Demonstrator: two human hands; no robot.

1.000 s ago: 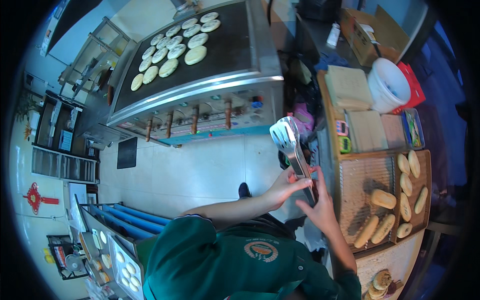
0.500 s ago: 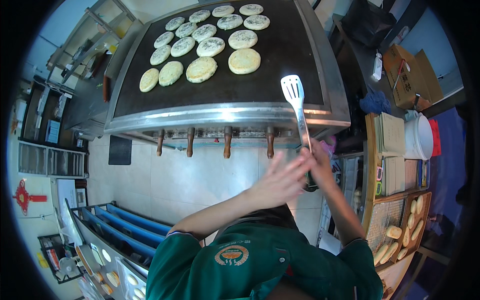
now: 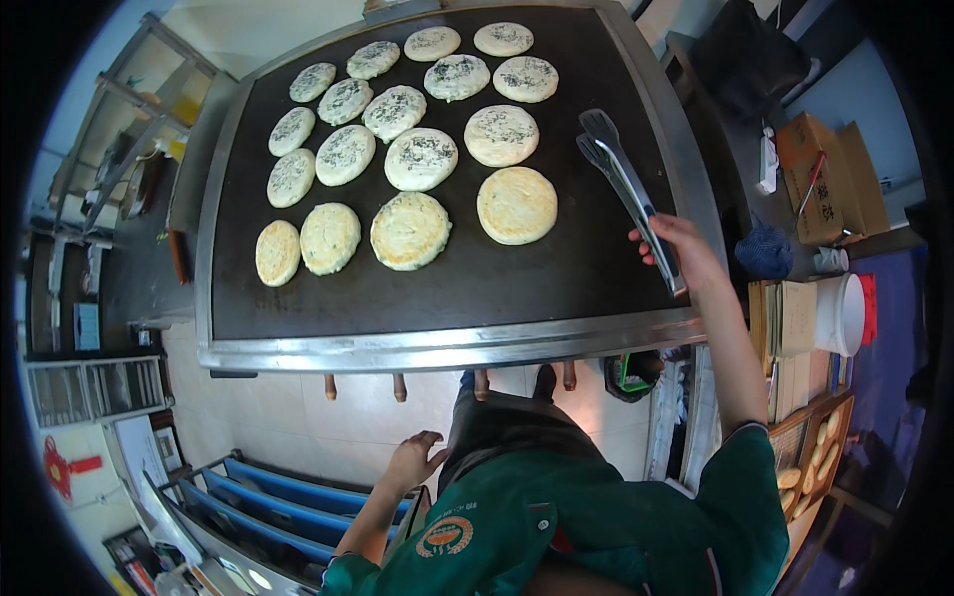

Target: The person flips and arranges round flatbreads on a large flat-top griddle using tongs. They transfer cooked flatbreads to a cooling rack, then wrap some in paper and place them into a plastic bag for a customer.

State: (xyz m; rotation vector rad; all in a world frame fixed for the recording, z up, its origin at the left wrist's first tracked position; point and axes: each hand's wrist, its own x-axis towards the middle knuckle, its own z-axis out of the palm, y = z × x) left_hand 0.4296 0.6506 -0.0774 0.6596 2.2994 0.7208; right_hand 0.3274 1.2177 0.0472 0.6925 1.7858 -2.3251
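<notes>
My right hand (image 3: 688,250) is closed round the handle end of a pair of metal tongs (image 3: 630,189). One of the tongs' two flat ends is slotted, and they reach forward over the right side of a large dark griddle (image 3: 397,306). Nothing is between those ends. Rows of round flatbreads (image 3: 420,159) lie on the griddle, most of them pale with dark specks on top. The near row is lightly browned, with one browned flatbread (image 3: 517,206) closest to the tongs. My left hand (image 3: 410,463) hangs low beside my apron, thumb apart from its fingers, holding nothing.
A metal rim (image 3: 447,348) edges the griddle, with wooden handles (image 3: 399,387) below. On the right are a cardboard box (image 3: 830,179), a white bucket (image 3: 841,316) and a tray of long breads (image 3: 820,452). Blue racks (image 3: 288,497) stand at lower left.
I am closer to the griddle. My hands, together around the tongs before, have separated: the right has carried the tongs forward over the griddle, and the left has dropped down and left.
</notes>
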